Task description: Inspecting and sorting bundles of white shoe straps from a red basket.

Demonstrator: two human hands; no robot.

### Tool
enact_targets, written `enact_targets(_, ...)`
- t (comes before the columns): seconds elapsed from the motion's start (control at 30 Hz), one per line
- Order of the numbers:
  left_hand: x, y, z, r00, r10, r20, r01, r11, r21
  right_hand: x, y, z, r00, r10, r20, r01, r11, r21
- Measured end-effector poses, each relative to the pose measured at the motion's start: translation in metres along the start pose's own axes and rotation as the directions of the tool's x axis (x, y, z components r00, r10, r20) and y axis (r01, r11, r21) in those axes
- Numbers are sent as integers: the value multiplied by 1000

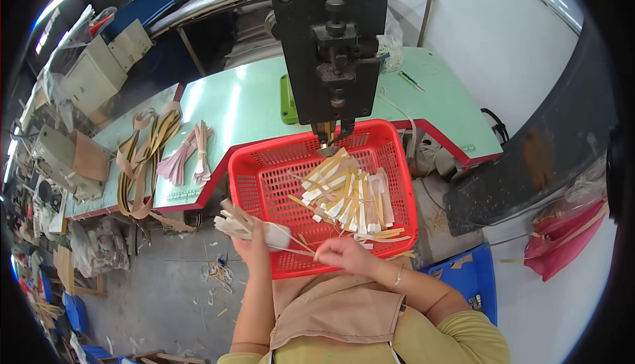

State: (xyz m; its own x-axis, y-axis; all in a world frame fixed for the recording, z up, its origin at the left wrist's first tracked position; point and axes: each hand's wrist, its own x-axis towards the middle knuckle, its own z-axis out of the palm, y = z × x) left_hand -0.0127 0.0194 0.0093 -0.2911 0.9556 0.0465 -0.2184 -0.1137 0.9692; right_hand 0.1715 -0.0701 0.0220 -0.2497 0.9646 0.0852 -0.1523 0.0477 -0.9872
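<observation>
Far to the left of your fingers, a heap of tan bands [142, 159] and a pale pink bundle of strips [188, 152] lie on the green table [245, 99]; the band heap droops over the table's edge, and its lower end is lost in shadow. Your left hand [254, 245] has its fingers closed around a fan of cream strips [241, 224] that spread up and left from your grip; how many strips is hard to tell, since they overlap. One thin strip [297, 250] runs from that bundle across to your right hand [347, 255], whose fingertips are pinched on its end just at the near rim of the red basket [264, 172]. Beyond your fingers, inside the basket, lies a loose pile of cream and yellow strips [347, 195]. Above them the black machine head [331, 40] hangs over the basket's far wall, and its tip is too small to read. Your forearms are partly covered by a tan apron [337, 314].
</observation>
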Motion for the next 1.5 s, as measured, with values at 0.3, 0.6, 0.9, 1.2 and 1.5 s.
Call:
enact_targets(0.3, 19, -14, 20, 815, -548, 186, 549, 629, -550, -7, -50, -66, 960, -180, 216, 268, 357, -895)
enact_targets(0.6, 18, -36, 36, 823, -530, 203, 563, 715, -415, -13, -1, -69, 986, -104, 133, 163, 369, -915)
enact_targets(0.9, -2, -51, 58, 727, -616, 304, 678, 575, -457, 5, 12, 3, 895, -394, 209, 376, 415, -829)
enact_targets(1.2, -15, -31, 49, 669, -538, 513, 645, 763, -42, 27, -2, -52, 959, -255, 125, 238, 485, -841)
enact_targets(1.5, -42, -49, 28, 858, -377, 350, 454, 875, -171, 43, 50, -92, 714, 389, -582, 100, 766, 635)
